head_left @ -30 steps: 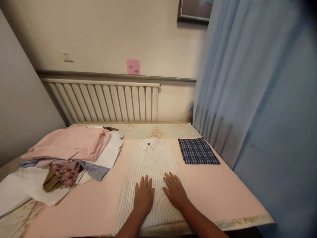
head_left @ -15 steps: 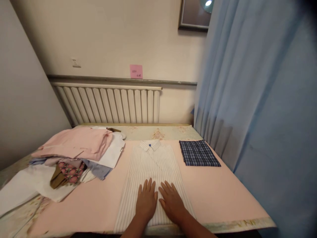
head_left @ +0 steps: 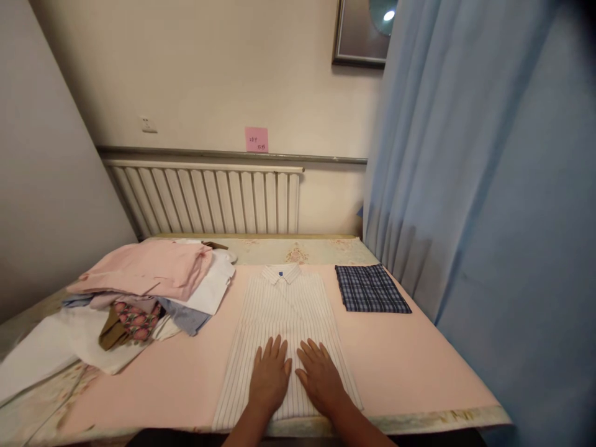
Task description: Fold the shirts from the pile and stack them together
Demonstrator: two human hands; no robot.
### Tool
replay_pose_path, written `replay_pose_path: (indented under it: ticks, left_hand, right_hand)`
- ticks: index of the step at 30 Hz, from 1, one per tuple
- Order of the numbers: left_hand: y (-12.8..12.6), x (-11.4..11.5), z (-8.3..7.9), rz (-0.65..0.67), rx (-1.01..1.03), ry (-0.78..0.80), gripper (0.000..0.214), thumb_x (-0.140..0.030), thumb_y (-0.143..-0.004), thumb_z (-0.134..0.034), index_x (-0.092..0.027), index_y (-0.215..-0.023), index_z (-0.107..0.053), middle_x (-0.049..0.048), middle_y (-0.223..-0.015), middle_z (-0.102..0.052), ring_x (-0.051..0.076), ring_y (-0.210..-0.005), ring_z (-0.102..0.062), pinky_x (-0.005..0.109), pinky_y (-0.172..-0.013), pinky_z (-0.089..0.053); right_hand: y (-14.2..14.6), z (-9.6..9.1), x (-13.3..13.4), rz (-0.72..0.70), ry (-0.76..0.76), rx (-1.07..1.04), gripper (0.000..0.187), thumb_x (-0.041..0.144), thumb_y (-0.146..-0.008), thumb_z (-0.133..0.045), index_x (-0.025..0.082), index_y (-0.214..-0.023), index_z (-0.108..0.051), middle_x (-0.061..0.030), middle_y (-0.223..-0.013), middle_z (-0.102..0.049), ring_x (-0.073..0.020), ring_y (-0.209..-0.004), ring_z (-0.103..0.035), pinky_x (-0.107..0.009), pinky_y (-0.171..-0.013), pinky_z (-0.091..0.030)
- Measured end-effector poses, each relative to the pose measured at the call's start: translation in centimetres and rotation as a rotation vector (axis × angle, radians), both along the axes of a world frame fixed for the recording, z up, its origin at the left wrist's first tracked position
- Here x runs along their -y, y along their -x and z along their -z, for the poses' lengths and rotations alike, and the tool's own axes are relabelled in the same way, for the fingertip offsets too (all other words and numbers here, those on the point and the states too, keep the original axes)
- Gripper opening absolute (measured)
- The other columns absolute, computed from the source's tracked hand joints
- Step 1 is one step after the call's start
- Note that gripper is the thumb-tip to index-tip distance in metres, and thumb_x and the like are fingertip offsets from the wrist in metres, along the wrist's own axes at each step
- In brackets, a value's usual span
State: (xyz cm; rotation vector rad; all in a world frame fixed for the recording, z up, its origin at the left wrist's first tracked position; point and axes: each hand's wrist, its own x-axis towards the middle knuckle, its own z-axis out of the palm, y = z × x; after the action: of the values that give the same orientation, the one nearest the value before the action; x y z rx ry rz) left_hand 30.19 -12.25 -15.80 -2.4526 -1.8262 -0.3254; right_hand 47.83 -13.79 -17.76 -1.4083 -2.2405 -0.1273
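A white striped shirt (head_left: 291,304) lies lengthwise on a pink cloth (head_left: 400,360), its collar at the far end and its sides folded in to a long panel. My left hand (head_left: 270,375) rests palm down on the lower left part of the shirt, fingers stretched out. Beside it, my right hand (head_left: 320,375) lies flat on the lower right part, fingers also extended. A narrow strip of striped fabric shows between the two hands. The shirt's near hem reaches the front edge of the table.
To the right lies a folded dark plaid cloth (head_left: 372,288). A heap of clothes (head_left: 144,270), pink on top, is piled at the left. Behind the table stand a radiator (head_left: 209,198) and a wall; a blue curtain (head_left: 419,155) hangs along the right side.
My left hand has shifted slightly to the left, widening the space between my hands. The camera view has tilted up a little. The shirt lies as before.
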Motion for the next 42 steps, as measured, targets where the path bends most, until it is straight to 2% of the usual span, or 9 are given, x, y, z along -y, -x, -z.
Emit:
replay_pose_path:
  ticks: [10,24,31,42]
  left_hand:
    - [2.0,1.0,0.8,-0.062,0.043,-0.064,0.047,-0.036,-0.095,-0.031,-0.02,-0.136,-0.049,0.0062,-0.145,-0.045,0.027,-0.138,-0.034,0.05,-0.11,-0.03]
    - [1.9,1.2,0.1,-0.076,0.058,-0.054,0.046,-0.034,-0.094,-0.033,-0.019,-0.134,-0.051,0.0064,-0.144,-0.047,0.028,-0.137,-0.035,0.05,-0.11,-0.03]
    - [2.0,1.1,0.4,-0.069,0.063,-0.076,0.045,-0.032,-0.094,-0.034,-0.019,-0.133,-0.052,0.0064,-0.143,-0.048,0.027,-0.137,-0.037,0.05,-0.11,-0.031]
    - [2.1,1.1,0.4,-0.064,0.065,-0.072,0.046,-0.033,-0.094,-0.032,-0.018,-0.133,-0.052,0.007,-0.143,-0.048,0.028,-0.136,-0.037,0.05,-0.109,-0.032]
  right_hand:
    - [0.1,0.1,0.2,0.005,-0.034,-0.024,0.038,0.036,-0.094,-0.048,0.024,-0.129,-0.055,-0.0051,-0.137,-0.054,-0.0249,-0.133,-0.041,-0.047,-0.111,-0.03]
    - [0.1,-0.1,0.2,0.007,-0.016,-0.019,0.038,0.034,-0.094,-0.048,0.025,-0.13,-0.054,-0.0045,-0.138,-0.053,-0.0238,-0.134,-0.04,-0.047,-0.112,-0.031]
    - [0.2,-0.3,0.3,0.009,0.014,-0.021,0.038,0.034,-0.094,-0.047,0.024,-0.13,-0.054,-0.0044,-0.138,-0.053,-0.024,-0.134,-0.04,-0.046,-0.113,-0.029]
    - [0.2,-0.2,0.2,0.009,-0.018,-0.018,0.038,0.034,-0.093,-0.049,0.024,-0.129,-0.055,-0.0051,-0.137,-0.054,-0.0241,-0.133,-0.042,-0.046,-0.112,-0.03]
